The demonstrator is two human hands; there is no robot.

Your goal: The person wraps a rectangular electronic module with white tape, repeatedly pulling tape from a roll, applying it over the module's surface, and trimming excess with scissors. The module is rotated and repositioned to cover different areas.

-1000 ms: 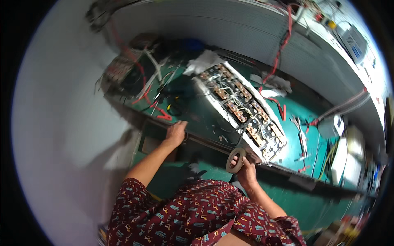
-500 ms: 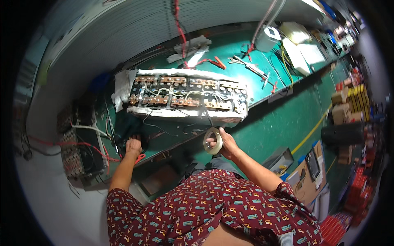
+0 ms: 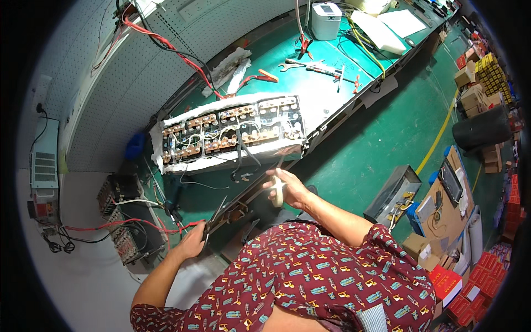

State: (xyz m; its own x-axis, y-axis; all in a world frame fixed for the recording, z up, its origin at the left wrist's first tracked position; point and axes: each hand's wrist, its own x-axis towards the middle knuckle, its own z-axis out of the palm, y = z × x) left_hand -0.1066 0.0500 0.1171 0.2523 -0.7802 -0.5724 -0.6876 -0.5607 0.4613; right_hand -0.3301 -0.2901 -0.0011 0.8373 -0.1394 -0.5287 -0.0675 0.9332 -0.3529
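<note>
My left hand (image 3: 193,241) is closed around what looks like a pair of scissors (image 3: 217,212), its thin dark blades pointing up past the bench edge; the handles are mostly hidden in the fist. A roll of pale tape (image 3: 277,193) hangs on the fingers of my right hand (image 3: 292,189), seen nearly edge-on in front of the bench. Beyond both hands lies a battery pack (image 3: 232,133) with copper bars, thin wires and white padding along its sides. Black straps (image 3: 241,148) cross its near side.
On the green bench (image 3: 326,91) lie a red-handled clamp (image 3: 266,76), a wrench (image 3: 293,65) and a white device (image 3: 326,22). Red cables (image 3: 124,222) run at left to another battery block (image 3: 130,238). A grey metal case (image 3: 391,196) and cartons (image 3: 480,293) sit at right.
My left hand has come off the bench toward me with the scissors in it. My right hand has shifted slightly left, turning the tape roll edge-on. The view has swung.
</note>
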